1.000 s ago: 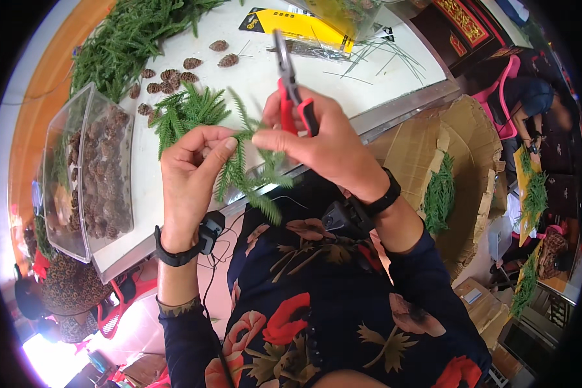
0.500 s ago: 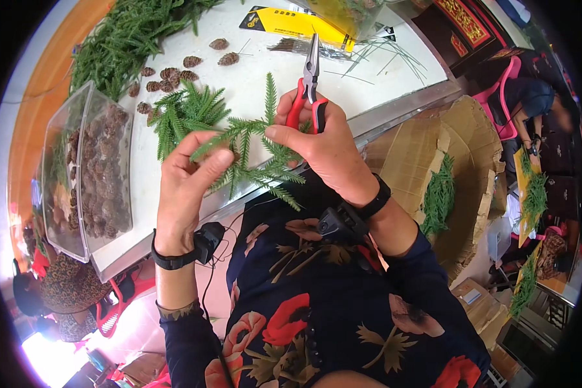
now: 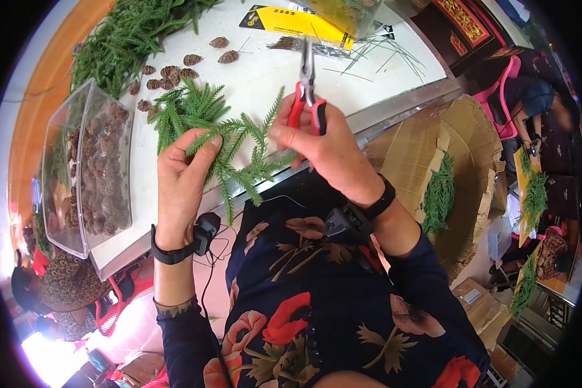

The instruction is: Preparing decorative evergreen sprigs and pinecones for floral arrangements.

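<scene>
A green artificial pine sprig (image 3: pixel 244 173) with several branches is held up over the near edge of the white table. My left hand (image 3: pixel 184 178) pinches its left end between thumb and fingers. In my right hand (image 3: pixel 333 152) is a pair of long-nose pliers (image 3: pixel 308 77) with red and black handles, jaws pointing away from me. My right thumb and fingertips are at the sprig's right side, a little blurred; whether they touch it I cannot tell. A small pile of cut pine sprigs (image 3: pixel 187 110) lies on the table just beyond my left hand.
Loose pine cones (image 3: pixel 168 74) lie behind the pile. A clear box (image 3: pixel 100 174) of cones stands at left, a green heap (image 3: pixel 129 39) at far left. Thin wires (image 3: pixel 394 55) and yellow packaging (image 3: pixel 297 22) lie at the back. A cardboard box (image 3: pixel 465 136) and another person (image 3: pixel 530 97) are right.
The sprig has shifted left and tilted, its tips now hanging further left. My right fingers have loosened around its right side, and the pliers have come slightly nearer to me.
</scene>
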Demonstrator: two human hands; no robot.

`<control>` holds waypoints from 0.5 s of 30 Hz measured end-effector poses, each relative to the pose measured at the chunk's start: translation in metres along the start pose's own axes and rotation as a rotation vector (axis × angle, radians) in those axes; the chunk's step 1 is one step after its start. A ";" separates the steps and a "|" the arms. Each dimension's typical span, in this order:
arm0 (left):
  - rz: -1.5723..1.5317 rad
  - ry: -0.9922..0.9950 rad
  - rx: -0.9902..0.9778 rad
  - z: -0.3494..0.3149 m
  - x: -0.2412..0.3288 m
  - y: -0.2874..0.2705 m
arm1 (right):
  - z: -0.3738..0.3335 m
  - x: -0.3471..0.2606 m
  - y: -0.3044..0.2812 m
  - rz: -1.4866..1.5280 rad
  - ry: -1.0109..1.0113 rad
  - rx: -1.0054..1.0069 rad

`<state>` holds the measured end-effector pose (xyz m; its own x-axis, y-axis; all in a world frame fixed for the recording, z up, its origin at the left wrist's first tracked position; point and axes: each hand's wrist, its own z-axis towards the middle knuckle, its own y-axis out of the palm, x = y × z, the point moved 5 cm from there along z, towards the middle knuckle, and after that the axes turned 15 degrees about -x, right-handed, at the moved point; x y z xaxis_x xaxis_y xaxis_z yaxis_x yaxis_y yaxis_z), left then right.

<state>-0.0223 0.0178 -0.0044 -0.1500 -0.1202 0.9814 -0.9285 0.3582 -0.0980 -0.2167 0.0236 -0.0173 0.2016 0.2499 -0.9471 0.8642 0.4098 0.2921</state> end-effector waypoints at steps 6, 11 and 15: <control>0.259 0.064 0.021 -0.002 0.008 0.000 | 0.004 -0.019 -0.016 -0.207 -0.210 0.115; 0.311 0.143 -0.002 -0.002 0.017 0.006 | 0.013 -0.012 0.000 -0.363 -0.193 -0.050; 0.157 0.125 0.021 -0.001 0.020 0.008 | 0.013 -0.008 0.003 -0.314 -0.174 -0.029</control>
<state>-0.0324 0.0195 0.0146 -0.2517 0.0516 0.9664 -0.9039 0.3442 -0.2538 -0.2096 0.0115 -0.0102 0.0065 -0.0445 -0.9990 0.8835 0.4681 -0.0151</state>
